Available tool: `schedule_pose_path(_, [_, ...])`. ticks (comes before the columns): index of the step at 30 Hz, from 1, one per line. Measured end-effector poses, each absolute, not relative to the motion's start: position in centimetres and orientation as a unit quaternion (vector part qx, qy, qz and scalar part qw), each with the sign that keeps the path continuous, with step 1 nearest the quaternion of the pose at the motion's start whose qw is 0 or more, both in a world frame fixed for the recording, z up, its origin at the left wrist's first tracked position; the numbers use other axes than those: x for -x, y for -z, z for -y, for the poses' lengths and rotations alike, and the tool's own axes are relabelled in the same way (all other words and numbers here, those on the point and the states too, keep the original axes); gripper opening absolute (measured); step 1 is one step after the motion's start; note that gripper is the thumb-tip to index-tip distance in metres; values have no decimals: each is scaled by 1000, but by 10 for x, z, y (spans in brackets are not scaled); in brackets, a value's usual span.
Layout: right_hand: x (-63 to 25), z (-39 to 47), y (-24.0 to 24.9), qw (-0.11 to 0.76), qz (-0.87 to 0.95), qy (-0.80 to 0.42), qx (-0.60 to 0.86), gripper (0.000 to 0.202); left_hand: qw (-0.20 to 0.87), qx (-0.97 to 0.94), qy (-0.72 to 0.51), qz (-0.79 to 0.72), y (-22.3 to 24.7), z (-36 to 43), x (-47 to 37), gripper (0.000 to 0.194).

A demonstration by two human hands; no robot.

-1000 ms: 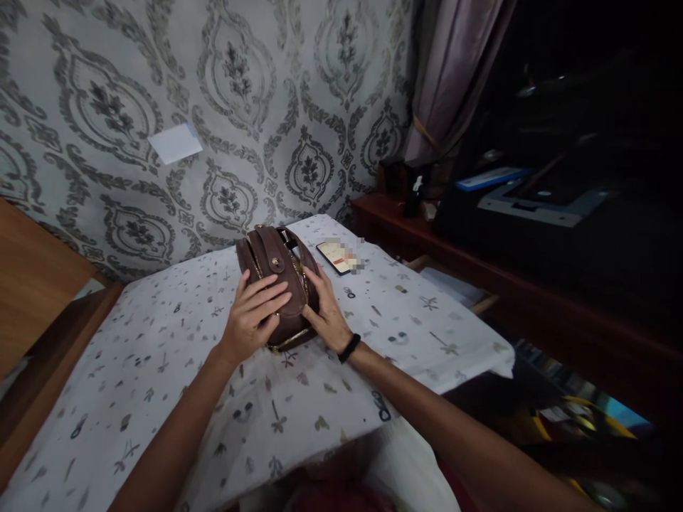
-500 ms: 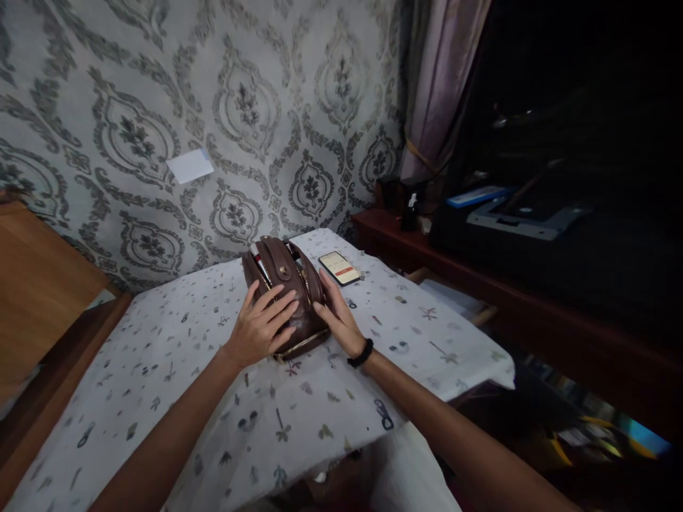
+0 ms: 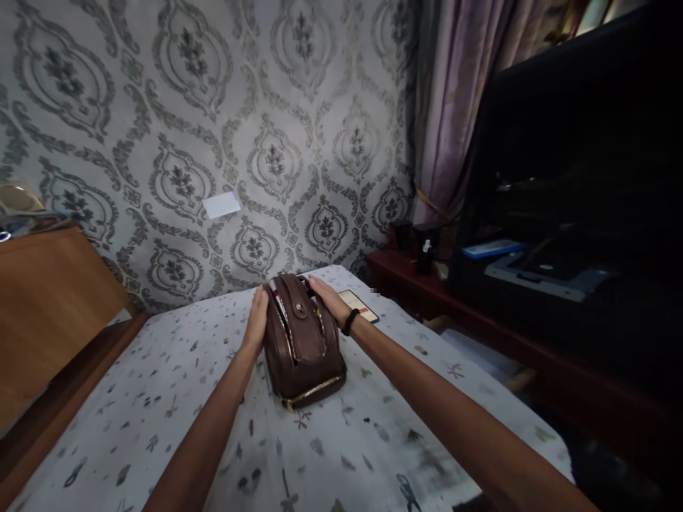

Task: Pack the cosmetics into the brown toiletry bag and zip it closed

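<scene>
A brown leather bag (image 3: 309, 380) with gold zips stands upright on the patterned cloth. Its two top pockets gape, and a red-and-silver tube (image 3: 277, 295) shows in the left one. A snap strap (image 3: 296, 306) runs between the pockets. Against the bag's far left side rests my left hand (image 3: 257, 318), fingers straight and held flat. My right hand (image 3: 329, 301), with a black band at the wrist, lies along the upper right side, its fingers stretched toward the far end; the fingertips are partly hidden.
A phone (image 3: 363, 307) with a lit screen lies right of the bag, partly behind my right wrist. The white printed cloth (image 3: 176, 398) covers the table. A wooden cabinet (image 3: 58, 306) stands left, a dark red shelf (image 3: 395, 267) with a television right. Patterned wall behind.
My left hand has shifted from the bag's front to its left side. My right hand has slid toward the far end. The view has tilted up, and more of the bag's front shows.
</scene>
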State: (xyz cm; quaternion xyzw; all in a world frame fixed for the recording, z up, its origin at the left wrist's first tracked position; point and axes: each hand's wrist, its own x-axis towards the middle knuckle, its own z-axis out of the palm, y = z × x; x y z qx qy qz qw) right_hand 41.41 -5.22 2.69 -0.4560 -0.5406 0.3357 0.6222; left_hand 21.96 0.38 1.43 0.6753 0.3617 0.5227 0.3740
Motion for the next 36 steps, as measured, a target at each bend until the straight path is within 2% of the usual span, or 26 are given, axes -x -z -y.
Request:
schedule_pose_path(3, [-417,34,-30,587,584,-326,456,70,359,-687,-514,-367,-8,-15,-226,59])
schedule_pose_path(8, [-424,28,-27,544,637,-297,460,67,246,-743,-492,-382,-18,-20,-222,56])
schedule_pose_path(11, [-425,27,-26,526,650,-285,467,68,172,-779,-468,-379,-28,-18,-219,48])
schedule_pose_path(14, [-422,26,-29,517,659,-276,471,71,147,-802,-450,-365,-32,-11,-223,40])
schedule_pose_path(20, [-418,30,-35,504,671,-267,473,76,169,-780,-478,-368,-24,-4,-234,39])
schedule_pose_path(26, [-420,34,-32,508,669,-261,476,67,220,-742,-514,-370,-23,-4,-226,29])
schedule_pose_path(31, [-421,46,-30,510,671,-244,480,64,288,-690,-525,-407,-29,-23,-216,23])
schedule_pose_path(36, [-420,62,-33,508,691,-202,473,58,387,-614,-501,-471,-30,-55,-219,28])
